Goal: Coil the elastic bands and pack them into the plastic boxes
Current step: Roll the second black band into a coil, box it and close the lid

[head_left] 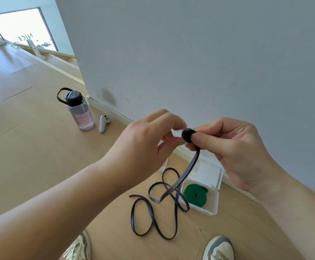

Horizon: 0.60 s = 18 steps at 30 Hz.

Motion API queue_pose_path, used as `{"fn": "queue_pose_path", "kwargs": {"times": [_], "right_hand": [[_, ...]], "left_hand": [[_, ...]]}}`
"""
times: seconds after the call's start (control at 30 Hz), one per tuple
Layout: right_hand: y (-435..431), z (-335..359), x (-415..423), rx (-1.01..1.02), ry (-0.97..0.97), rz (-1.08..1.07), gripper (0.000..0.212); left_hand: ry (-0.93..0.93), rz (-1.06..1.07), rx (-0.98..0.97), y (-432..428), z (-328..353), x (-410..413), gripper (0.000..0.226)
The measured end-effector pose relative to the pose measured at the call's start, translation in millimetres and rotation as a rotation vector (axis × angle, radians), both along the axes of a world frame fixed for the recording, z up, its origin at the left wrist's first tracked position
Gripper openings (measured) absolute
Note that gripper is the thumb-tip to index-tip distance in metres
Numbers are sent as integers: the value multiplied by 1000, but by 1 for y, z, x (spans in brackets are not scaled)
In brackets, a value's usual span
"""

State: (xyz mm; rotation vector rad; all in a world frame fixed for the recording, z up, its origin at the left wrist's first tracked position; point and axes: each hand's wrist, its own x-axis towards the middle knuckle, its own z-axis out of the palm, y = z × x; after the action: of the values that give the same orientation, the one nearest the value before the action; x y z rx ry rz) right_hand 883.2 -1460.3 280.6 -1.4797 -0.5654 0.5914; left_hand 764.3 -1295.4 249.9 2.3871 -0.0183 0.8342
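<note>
Above wood floor, hands [190, 145] pinching black band coil [188, 135], window lettering "NICE" [25, 38] mirrored

Light: bright daylight, from window [20, 29] upper left, blown out white.
Shadows: soft, faint on floor [31, 156].
Blur: left hand [145, 147] fingertips motion-smeared.
Distortion: wide-angle bending at edges.

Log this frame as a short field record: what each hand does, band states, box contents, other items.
left hand: fingers at the coil, winding
right hand: pinches the small black coil
black band: mostly uncoiled, tail looping on the floor
green band: coiled, inside the open plastic box
other items: water bottle, white controller by the wall
</note>
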Motion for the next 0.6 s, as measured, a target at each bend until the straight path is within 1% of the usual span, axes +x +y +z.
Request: {"fn": "queue_pose_path", "kwargs": {"times": [0.07,0.1,0.17,0.3,0.4,0.5,0.6], "right_hand": [[-1,0,1,-32,-16,21,22],[-1,-1,0,-34,-10,25,22],[0,-4,-2,-12,33,19,20],[1,-5,-7,57,223,-23,13],[2,-6,-10,77,280,2,14],[1,-6,-9,85,210,10,16],[-2,-6,-6,-27,-8,-50,9]], "left_hand": [[38,-60,10,0,1,-1,32],[37,-85,24,-2,1,-2,32],[29,-64,34,-5,-1,-1,28],[-5,36,9,-8,1,0,21],[-57,94,30,-12,1,0,17],[-78,128,5,-18,1,1,23],[24,76,-151,-19,-1,2,23]]}}
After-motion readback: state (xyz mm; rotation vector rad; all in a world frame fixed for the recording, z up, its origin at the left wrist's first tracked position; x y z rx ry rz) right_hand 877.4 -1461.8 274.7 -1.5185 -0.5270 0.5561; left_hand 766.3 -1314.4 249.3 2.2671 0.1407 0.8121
